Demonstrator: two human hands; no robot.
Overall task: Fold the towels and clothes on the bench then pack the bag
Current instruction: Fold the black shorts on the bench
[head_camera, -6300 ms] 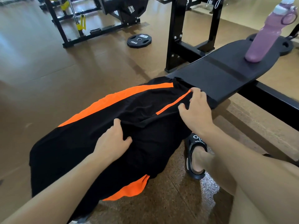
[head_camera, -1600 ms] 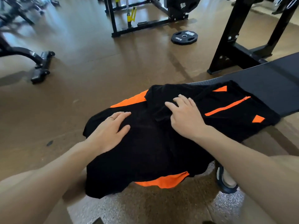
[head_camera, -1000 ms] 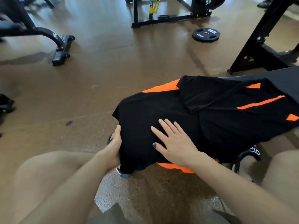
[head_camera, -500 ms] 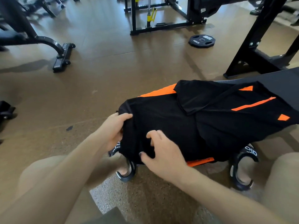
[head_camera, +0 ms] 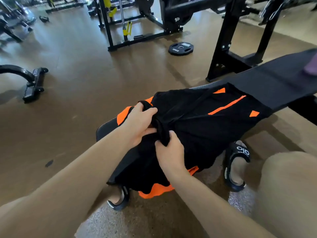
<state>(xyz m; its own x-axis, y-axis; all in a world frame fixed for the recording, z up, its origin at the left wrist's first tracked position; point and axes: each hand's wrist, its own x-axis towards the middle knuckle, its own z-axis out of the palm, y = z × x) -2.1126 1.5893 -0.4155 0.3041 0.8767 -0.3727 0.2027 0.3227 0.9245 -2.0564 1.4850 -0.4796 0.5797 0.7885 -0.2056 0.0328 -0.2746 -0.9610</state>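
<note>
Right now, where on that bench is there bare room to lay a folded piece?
Bare bench pad lies beyond the black-and-orange garment, short of the purple thing. A small strip shows beside the left hand. The near end is crowded, both hands, right, gripping cloth.

I can only see a blurry purple thing (head_camera: 311, 68) cut off at the edge, well past my grip on the bench (head_camera: 277, 83).

- The garment (head_camera: 197, 121) is soft matt black cloth with smooth orange panels
- The desk (head_camera: 274, 83) has a matt black padded top, finely textured
- The frame (head_camera: 224, 48) is black painted metal
- The floor (head_camera: 85, 74) is brown with a dull sheen, speckled and grainy nearby
- The weight plate (head_camera: 181, 48) looks like matt black rubber
</note>
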